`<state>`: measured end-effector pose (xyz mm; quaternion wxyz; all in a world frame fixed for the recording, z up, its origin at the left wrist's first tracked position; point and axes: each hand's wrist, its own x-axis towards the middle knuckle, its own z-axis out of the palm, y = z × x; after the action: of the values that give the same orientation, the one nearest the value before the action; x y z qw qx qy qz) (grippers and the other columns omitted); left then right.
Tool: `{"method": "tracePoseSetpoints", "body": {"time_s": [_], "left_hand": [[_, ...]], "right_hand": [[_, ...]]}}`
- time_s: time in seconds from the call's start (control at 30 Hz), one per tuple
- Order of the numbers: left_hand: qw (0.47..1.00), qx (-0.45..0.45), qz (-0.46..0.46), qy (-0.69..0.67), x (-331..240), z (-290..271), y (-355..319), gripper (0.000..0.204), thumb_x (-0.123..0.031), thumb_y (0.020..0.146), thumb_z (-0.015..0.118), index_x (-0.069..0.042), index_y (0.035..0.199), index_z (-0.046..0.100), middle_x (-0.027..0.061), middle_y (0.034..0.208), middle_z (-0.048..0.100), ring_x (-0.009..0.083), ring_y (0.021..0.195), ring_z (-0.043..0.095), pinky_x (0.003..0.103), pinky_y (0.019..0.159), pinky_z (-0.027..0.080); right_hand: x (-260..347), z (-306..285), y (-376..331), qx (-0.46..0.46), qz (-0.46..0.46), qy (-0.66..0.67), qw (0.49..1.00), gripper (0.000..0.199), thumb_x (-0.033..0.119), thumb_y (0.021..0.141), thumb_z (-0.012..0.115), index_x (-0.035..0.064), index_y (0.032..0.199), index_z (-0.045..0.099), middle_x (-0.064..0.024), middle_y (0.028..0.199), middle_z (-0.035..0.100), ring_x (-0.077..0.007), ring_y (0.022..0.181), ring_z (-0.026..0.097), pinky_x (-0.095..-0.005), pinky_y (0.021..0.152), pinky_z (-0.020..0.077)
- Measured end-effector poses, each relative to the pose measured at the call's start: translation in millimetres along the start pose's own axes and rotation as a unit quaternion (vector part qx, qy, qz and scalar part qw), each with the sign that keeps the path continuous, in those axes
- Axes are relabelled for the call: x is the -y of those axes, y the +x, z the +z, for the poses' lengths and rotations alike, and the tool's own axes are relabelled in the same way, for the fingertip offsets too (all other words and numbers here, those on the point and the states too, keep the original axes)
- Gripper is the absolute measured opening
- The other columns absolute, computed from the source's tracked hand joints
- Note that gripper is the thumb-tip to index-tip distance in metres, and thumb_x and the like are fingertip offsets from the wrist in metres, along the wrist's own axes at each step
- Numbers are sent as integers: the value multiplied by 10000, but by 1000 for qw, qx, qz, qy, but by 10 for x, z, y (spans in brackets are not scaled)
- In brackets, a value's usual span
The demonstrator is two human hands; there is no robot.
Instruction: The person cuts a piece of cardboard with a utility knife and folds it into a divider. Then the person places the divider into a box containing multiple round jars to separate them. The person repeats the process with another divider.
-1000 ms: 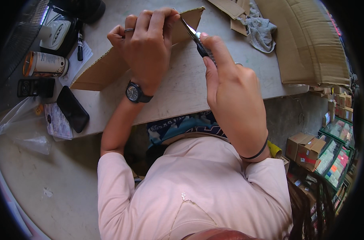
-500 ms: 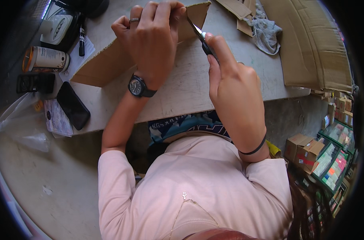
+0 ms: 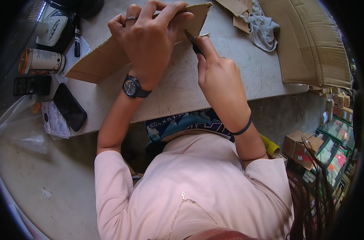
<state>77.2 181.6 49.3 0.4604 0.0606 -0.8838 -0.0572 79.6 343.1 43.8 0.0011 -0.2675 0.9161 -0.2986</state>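
A long strip of brown cardboard (image 3: 104,62) stands tilted on its edge across the white table. My left hand (image 3: 150,40), with a ring and a black watch, is closed over the upper edge of the cardboard. In my right hand (image 3: 224,78) is a dark-handled knife (image 3: 194,45), my fist wrapped round its handle. Its blade lies against the cardboard just right of my left fingers. Part of the handle is hidden in my grip.
A big cardboard box (image 3: 310,44) stands at the right, beside a grey rag (image 3: 263,32) and cardboard scraps (image 3: 234,7). Along the left lie a phone (image 3: 70,107), a canister (image 3: 42,61), a black marker (image 3: 77,42) and a clear plastic bag (image 3: 24,124). Boxes (image 3: 302,148) sit below right.
My right hand and the knife have moved down and left along the cardboard. My left hand stays on the cardboard's edge, its fingers shifted slightly.
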Motion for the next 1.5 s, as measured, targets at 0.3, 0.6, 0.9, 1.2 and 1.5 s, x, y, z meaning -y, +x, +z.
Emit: {"method": "tracePoseSetpoints", "body": {"time_s": [0.3,0.6,0.9,1.2,1.5], "left_hand": [[999,39,-34,-8,-49,43,46,150,-354,825,789,-220,892,784,-57,824,665,173,831,580,388,853,337],[999,-29,-7,29,-35,41,-53,159,-360,811,812,-220,882,787,-54,790,612,161,779,545,379,838,317],[998,-9,12,64,-37,133,-140,187,-470,808,818,-314,909,797,-107,791,556,106,804,539,382,863,262],[999,-19,15,47,71,76,-86,207,-456,832,808,-256,885,809,-79,756,537,106,788,550,370,835,268],[974,-145,-66,-160,-52,-260,1213,306,-315,900,781,-13,945,760,47,682,540,194,687,501,320,646,408]], "right_hand": [[-19,-153,-252,24,22,-14,999,379,111,997,580,107,1375,554,-244,675,643,-438,602,654,-515,543,524],[-12,-97,-338,28,35,8,999,431,41,993,578,149,1408,526,-259,704,615,-462,674,642,-535,580,451],[-253,310,-370,26,26,40,999,531,51,981,572,145,1492,458,-257,735,622,-470,648,634,-546,570,482],[-321,370,-382,81,44,10,996,587,81,978,554,204,1536,416,-254,819,641,-484,671,661,-557,595,544],[-352,170,-434,20,106,242,964,421,214,1079,506,34,1451,423,-135,782,616,-289,559,647,-420,508,539]]}}
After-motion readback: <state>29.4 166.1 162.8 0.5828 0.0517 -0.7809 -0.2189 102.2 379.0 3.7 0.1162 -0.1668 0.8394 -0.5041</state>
